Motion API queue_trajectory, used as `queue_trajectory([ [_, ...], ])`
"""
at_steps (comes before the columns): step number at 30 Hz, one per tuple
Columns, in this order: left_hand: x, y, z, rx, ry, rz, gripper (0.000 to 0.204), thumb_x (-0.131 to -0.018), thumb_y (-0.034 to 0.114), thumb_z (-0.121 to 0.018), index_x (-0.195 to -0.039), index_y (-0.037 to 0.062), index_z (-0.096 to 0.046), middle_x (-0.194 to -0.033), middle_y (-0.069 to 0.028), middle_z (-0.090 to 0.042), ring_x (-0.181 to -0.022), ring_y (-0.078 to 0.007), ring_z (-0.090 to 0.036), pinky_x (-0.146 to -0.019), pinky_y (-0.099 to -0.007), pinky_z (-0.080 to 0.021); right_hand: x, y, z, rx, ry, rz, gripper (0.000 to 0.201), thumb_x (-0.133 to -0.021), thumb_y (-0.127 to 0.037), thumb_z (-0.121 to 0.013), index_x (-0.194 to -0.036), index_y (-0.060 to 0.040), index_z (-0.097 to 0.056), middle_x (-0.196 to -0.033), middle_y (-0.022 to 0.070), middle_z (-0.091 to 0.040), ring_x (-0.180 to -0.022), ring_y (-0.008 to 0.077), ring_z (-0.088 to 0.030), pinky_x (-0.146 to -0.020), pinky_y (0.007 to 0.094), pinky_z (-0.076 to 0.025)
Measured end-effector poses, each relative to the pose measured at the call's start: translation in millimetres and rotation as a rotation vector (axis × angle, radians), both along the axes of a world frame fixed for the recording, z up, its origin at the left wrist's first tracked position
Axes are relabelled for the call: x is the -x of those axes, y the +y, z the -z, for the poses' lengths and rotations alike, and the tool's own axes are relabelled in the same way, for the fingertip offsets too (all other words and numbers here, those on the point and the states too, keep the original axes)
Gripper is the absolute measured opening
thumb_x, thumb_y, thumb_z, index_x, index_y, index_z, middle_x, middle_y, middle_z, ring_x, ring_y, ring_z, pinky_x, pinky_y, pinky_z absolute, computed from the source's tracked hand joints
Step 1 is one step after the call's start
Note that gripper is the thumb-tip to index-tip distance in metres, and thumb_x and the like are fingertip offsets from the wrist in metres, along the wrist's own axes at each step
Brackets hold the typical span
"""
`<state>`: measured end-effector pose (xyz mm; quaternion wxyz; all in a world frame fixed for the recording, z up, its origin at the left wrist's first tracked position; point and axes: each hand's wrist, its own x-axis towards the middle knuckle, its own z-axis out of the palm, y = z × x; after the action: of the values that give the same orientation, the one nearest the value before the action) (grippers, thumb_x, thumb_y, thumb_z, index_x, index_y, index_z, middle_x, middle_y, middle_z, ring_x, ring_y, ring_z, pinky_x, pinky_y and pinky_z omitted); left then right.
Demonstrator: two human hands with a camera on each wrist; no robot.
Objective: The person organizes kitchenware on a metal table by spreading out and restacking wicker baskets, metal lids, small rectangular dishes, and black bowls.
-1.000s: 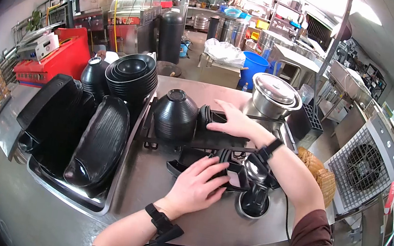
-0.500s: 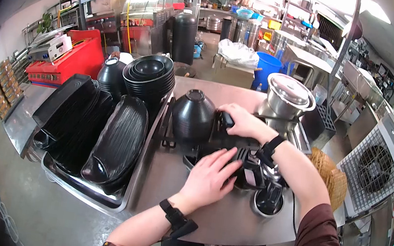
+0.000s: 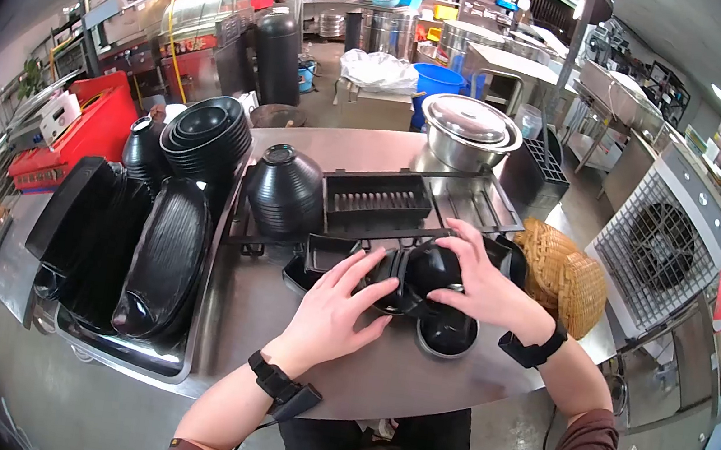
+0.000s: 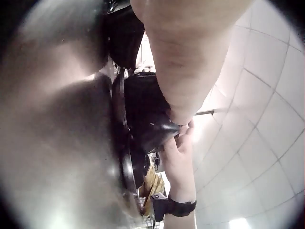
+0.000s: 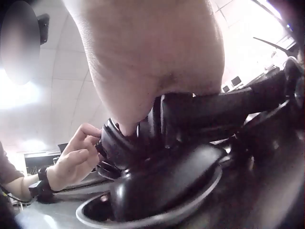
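Toward the near edge of the steel table (image 3: 252, 325), two hands work close together without touching. The left hand (image 3: 332, 314) has its fingers stretched out, their tips resting on a small black stack (image 3: 392, 268). The right hand (image 3: 490, 289), just to its right, curls thumb and fingers round a rounded black dish (image 3: 433, 267) — this dish sits between the hands, against the stack. Just nearer stands a round container (image 3: 443, 355) with a pale rim and black pieces inside.

Beyond the hands lies a slotted black tray (image 3: 378, 198), with upturned black bowls (image 3: 285, 192) to its left. A lidded steel pot (image 3: 469, 136) stands at the far side; woven baskets (image 3: 583, 295) are to the right — long black dishes (image 3: 166, 263) fill the left.
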<state>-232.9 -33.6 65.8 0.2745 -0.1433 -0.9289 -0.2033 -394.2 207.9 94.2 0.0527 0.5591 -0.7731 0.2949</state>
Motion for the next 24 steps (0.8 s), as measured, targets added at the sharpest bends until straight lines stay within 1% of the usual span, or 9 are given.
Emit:
queue_trajectory([
  [3,-1,17,8,-0.169,0.014,0.190,0.043,-0.078,0.012,-0.087,-0.116,0.0104,-0.067,-0.154,-0.0239,-0.045,-0.137,-0.0486,-0.048,-0.112,-0.0521,-0.046,-4,23,21,-0.087,0.000,0.091,0.078,-0.096,-0.034,-0.076,-0.155,-0.0071,-0.032,-0.163,0.0260,-0.025,-0.152,0.0495,-0.029,-0.123,0.0537,-0.034],
  [5,-1,22,13,-0.101,0.013,0.173,0.040,-0.078,0.012,-0.087,-0.113,0.0107,-0.068,-0.148,-0.0219,-0.046,-0.136,-0.0473,-0.047,-0.111,-0.0517,-0.046,0,33,38,-0.113,-0.090,0.158,0.077,-0.104,-0.045,-0.062,-0.162,-0.0087,-0.027,-0.167,0.0266,-0.020,-0.153,0.0511,-0.025,-0.125,0.0573,-0.027],
  [7,-3,24,16,-0.028,0.013,0.134,0.030,-0.079,0.009,-0.085,-0.104,0.0104,-0.068,-0.131,-0.0169,-0.047,-0.132,-0.0434,-0.044,-0.107,-0.0508,-0.046,-9,38,40,-0.158,0.013,0.226,0.076,-0.104,-0.046,-0.061,-0.162,-0.0096,-0.028,-0.168,0.0260,-0.019,-0.154,0.0512,-0.023,-0.126,0.0580,-0.025],
  [8,-1,24,19,-0.024,0.013,0.122,0.030,-0.079,0.009,-0.085,-0.104,0.0104,-0.068,-0.131,-0.0169,-0.047,-0.132,-0.0434,-0.044,-0.107,-0.0508,-0.046,-13,40,39,-0.208,0.121,0.291,0.075,-0.105,-0.047,-0.059,-0.163,-0.0105,-0.029,-0.169,0.0254,-0.018,-0.155,0.0512,-0.021,-0.127,0.0586,-0.022],
  [14,-13,30,5,0.002,-0.125,-0.132,0.043,-0.085,0.011,-0.078,-0.125,0.0111,-0.062,-0.120,-0.0159,-0.054,-0.114,-0.0380,-0.056,-0.104,-0.0464,-0.047,-40,44,13,-0.291,-0.004,0.076,0.095,-0.090,-0.057,-0.075,-0.165,-0.0181,-0.031,-0.170,0.0216,-0.020,-0.156,0.0526,-0.016,-0.128,0.0622,-0.015],
  [15,-15,31,4,0.121,-0.148,-0.170,0.047,-0.088,0.016,-0.076,-0.132,0.0090,-0.061,-0.120,-0.0146,-0.057,-0.112,-0.0357,-0.059,-0.104,-0.0459,-0.048,-42,45,13,-0.322,-0.003,0.074,0.095,-0.090,-0.054,-0.077,-0.164,-0.0181,-0.031,-0.170,0.0215,-0.020,-0.156,0.0526,-0.016,-0.128,0.0625,-0.015],
  [20,-35,25,-11,0.103,-0.090,-0.191,0.057,-0.088,0.018,-0.077,-0.142,0.0105,-0.059,-0.134,-0.0155,-0.057,-0.122,-0.0367,-0.058,-0.107,-0.0465,-0.048,-50,41,-9,-0.291,0.184,0.055,0.085,-0.089,-0.033,-0.082,-0.161,-0.0158,-0.038,-0.168,0.0200,-0.026,-0.154,0.0511,-0.022,-0.126,0.0617,-0.025],
  [22,-42,8,-17,-0.001,-0.012,-0.309,0.059,-0.087,0.020,-0.079,-0.142,0.0109,-0.059,-0.141,-0.0168,-0.055,-0.128,-0.0390,-0.054,-0.110,-0.0479,-0.047,-50,38,-25,-0.193,-0.172,-0.128,0.077,-0.090,-0.030,-0.081,-0.157,-0.0139,-0.046,-0.163,0.0186,-0.037,-0.153,0.0482,-0.029,-0.124,0.0566,-0.033],
  [24,-47,-15,-3,0.006,-0.098,-0.505,0.064,-0.091,0.026,-0.080,-0.147,0.0119,-0.054,-0.156,-0.0237,-0.039,-0.143,-0.0451,-0.040,-0.118,-0.0523,-0.039,-55,30,-43,-0.105,-0.354,-0.208,0.064,-0.091,-0.023,-0.081,-0.148,-0.0079,-0.056,-0.146,0.0158,-0.058,-0.140,0.0336,-0.052,-0.117,0.0437,-0.043],
])
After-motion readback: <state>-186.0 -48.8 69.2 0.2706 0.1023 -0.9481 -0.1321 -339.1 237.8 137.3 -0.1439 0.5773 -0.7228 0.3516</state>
